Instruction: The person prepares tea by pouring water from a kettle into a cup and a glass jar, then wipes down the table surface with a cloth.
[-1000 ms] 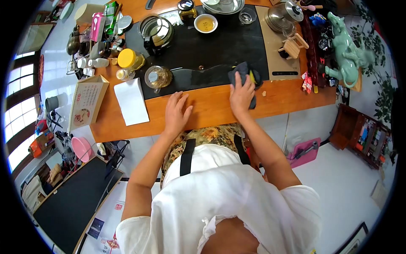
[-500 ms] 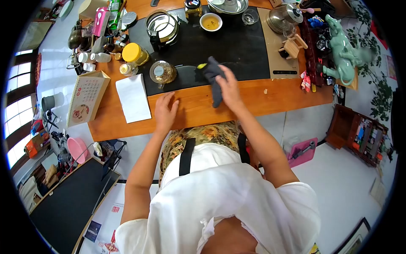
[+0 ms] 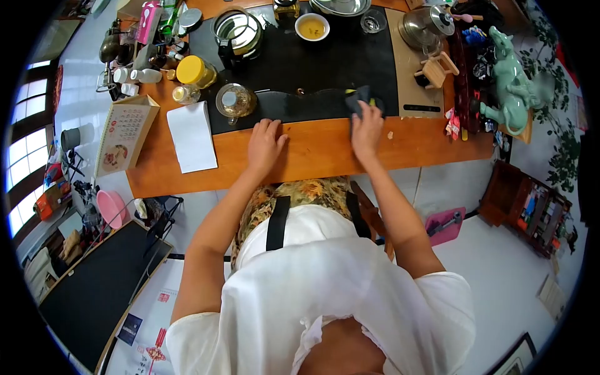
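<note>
My right hand (image 3: 367, 132) presses a dark grey cloth (image 3: 358, 97) onto the front part of the black mat (image 3: 312, 69), near its right side. A bit of yellow-green shows at the cloth. Part of the cloth hangs past the mat onto the wood, half hidden by my fingers. My left hand (image 3: 266, 147) rests on the wooden table (image 3: 315, 145) by the mat's front edge, fingers laid out and holding nothing. Close to it stands a glass teapot (image 3: 236, 103) with a lid. A faint wet-looking line runs along the mat between my hands.
White paper sheets (image 3: 191, 136) and a desk calendar (image 3: 127, 134) are on the left. A yellow-lidded jar (image 3: 195, 71), a glass kettle (image 3: 239, 34) and a white bowl of tea (image 3: 312, 27) stand farther back. At right are a small wooden chair (image 3: 436, 69) and a green figurine (image 3: 509, 87).
My right hand has slid the cloth rightward along the mat's front. My left hand has shifted right along the table edge, its fingers now lying flatter. The head view has moved slightly.
</note>
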`<state>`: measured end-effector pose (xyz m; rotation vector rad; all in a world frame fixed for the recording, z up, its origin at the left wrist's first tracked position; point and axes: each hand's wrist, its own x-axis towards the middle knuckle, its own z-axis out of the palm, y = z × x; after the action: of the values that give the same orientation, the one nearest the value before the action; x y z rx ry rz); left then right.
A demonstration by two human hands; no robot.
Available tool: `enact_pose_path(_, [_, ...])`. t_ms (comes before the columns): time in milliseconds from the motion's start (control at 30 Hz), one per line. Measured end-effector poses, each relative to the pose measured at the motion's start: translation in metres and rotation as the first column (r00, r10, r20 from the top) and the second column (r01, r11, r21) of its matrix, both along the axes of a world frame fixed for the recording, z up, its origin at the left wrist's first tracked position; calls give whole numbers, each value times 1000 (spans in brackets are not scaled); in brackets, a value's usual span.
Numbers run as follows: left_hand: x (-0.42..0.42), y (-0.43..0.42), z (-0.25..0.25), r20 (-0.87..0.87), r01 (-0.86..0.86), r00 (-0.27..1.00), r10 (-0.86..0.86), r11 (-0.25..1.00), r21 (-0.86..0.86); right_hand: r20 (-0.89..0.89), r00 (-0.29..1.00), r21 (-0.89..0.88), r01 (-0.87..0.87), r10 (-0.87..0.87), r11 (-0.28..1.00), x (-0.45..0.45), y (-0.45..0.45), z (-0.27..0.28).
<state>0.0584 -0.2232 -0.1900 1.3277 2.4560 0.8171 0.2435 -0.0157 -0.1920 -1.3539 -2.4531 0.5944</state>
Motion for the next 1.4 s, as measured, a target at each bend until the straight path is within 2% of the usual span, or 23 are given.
enact_pose_path(67, [3,12,-3,-18,13,1000,-13,1000,4,-110,988,-80,-119,110,990,-7,-19,7])
enact_pose_path(133, [2,18,-8,-17,29,999,-29,1000,4,-300,945,-264,-215,132,940,-6,-21,5])
enact_pose_path(233, [1,24,-11,-41,45,998,-45,999,4,-432,902,-376,-192,12,906,7,-7,27])
enact_pose_path(333, [-3,26,-11,-90,79,993,-80,997,-13,-461,868,-396,-16,-184,918,32,26,43])
enact_pose_path(433, [-6,32,-14,-124,124,984,-124,992,-10,-357,914,-224,118,-194,967,59,65,38])
enact_pose_path(500, [-7,40,-16,-131,142,982,-138,989,26,-119,979,-72,161,-169,984,65,75,9])
enact_pose_path(567, [-5,62,-17,-127,150,982,-138,985,91,87,987,47,128,-131,991,58,65,0])
enact_pose_path(600, [-4,78,-16,-87,148,987,-138,981,123,112,990,59,82,-88,995,46,49,3])
enact_pose_path(733, [1,159,-14,16,166,985,-174,960,224,64,998,-67,-24,28,997,28,4,18])
enact_pose_path(867, [4,209,-27,40,231,971,-235,970,78,-70,994,-187,-94,83,978,53,0,19])
enact_pose_path(933, [5,223,-29,69,243,967,-243,970,10,-134,990,-121,23,-40,992,66,8,22])
enact_pose_path(1000, [0,229,-28,84,357,931,-356,934,1,-180,973,-27,140,-143,990,82,14,17])
enact_pose_path(1033, [-3,231,-25,92,418,905,-416,909,-4,-155,975,1,161,-159,987,88,19,14])
enact_pose_path(1167, [-12,239,-16,134,594,801,-583,802,-58,38,998,50,49,-51,998,91,23,3])
enact_pose_path(1267, [-15,243,-10,169,662,745,-645,745,-80,94,994,82,55,-62,995,81,18,2])
enact_pose_path(1300, [-16,244,-5,131,691,723,-679,707,-147,98,993,65,62,-69,996,78,19,6])
enact_pose_path(1400, [-17,249,-4,129,738,673,-729,647,-194,99,993,75,60,-67,995,76,19,4])
